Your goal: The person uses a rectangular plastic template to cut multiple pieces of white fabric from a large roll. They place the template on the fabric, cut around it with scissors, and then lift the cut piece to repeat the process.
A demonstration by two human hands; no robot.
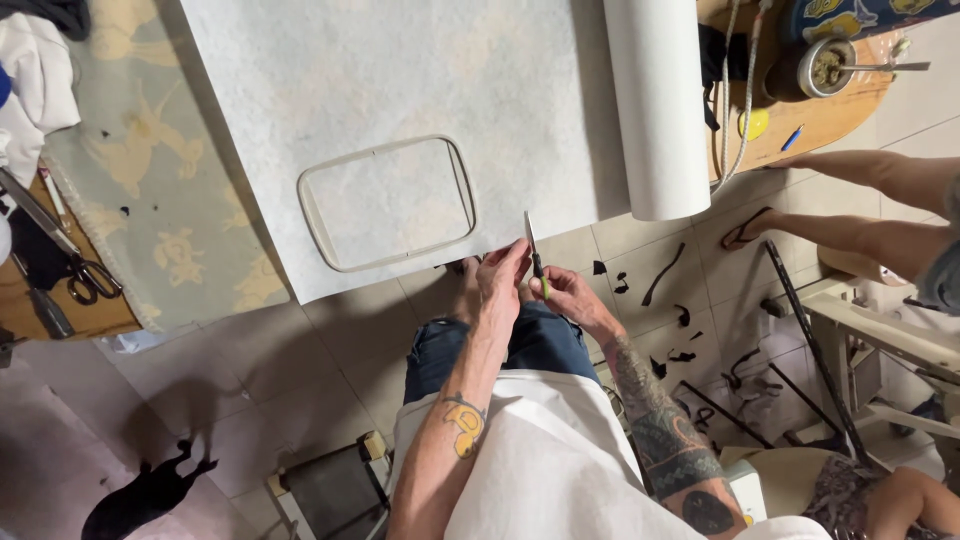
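Note:
A wide sheet of white stabilizer paper [400,90] unrolls from a roll [655,100] across a table edge. A rounded rectangular plastic hoop frame [388,203] lies on the sheet. My left hand [500,280] pinches the sheet's near edge. My right hand [560,295] holds small scissors [533,255] with a green-yellow handle, blade pointing up at the paper's edge just right of the hoop. Both forearms are tattooed. My jeans-clad knees [520,345] and a white cloth on my lap lie below the hands.
Black fabric scraps [665,275] litter the tiled floor. Another person's legs [870,200] in sandals stand at right. Large scissors [80,265] lie on a wooden table at left, beside a patterned cloth [160,180]. A black cat [145,495] walks at lower left. A cup [825,65] rests on a wooden board.

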